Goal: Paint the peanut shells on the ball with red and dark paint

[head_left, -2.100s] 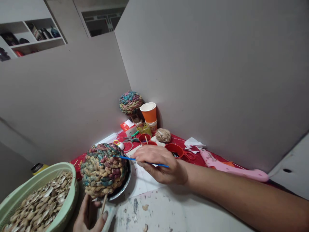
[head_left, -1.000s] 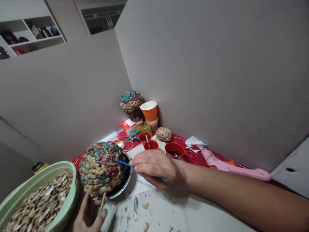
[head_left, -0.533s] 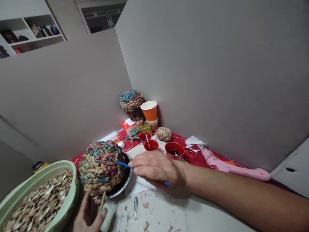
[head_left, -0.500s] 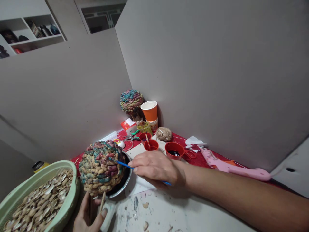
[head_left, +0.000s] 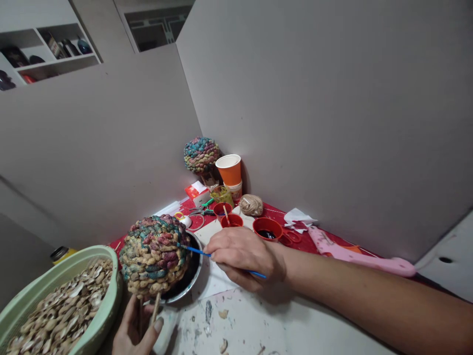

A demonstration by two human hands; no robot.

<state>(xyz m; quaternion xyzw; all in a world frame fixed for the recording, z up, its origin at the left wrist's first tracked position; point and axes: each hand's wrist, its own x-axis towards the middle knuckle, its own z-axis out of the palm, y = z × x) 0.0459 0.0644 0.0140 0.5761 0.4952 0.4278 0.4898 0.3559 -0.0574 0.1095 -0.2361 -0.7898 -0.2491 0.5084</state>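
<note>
A ball covered in peanut shells (head_left: 155,256), partly painted teal, purple and red with bare tan patches, is held up by wooden sticks (head_left: 156,306) under it. My left hand (head_left: 136,328) grips these sticks below the ball. My right hand (head_left: 242,256) is closed round a thin blue paintbrush (head_left: 199,251), its tip at the right side of the ball. Behind the ball lies a dark bowl with a silver rim (head_left: 197,276). Red cups (head_left: 266,228) of dark paint stand beyond my right hand, one with a stick in it.
A green basket of peanut shells (head_left: 114,291) is at the left. Behind stand a second painted ball (head_left: 201,155), an orange paper cup (head_left: 229,171), a twine ball (head_left: 251,204) and pliers. A pink glue gun (head_left: 362,259) lies right, near crumpled tissue (head_left: 298,218). Grey walls rise behind.
My right hand and the brush have moved slightly right, bringing the tip nearer the ball's right edge. My left hand and the ball have hardly moved.
</note>
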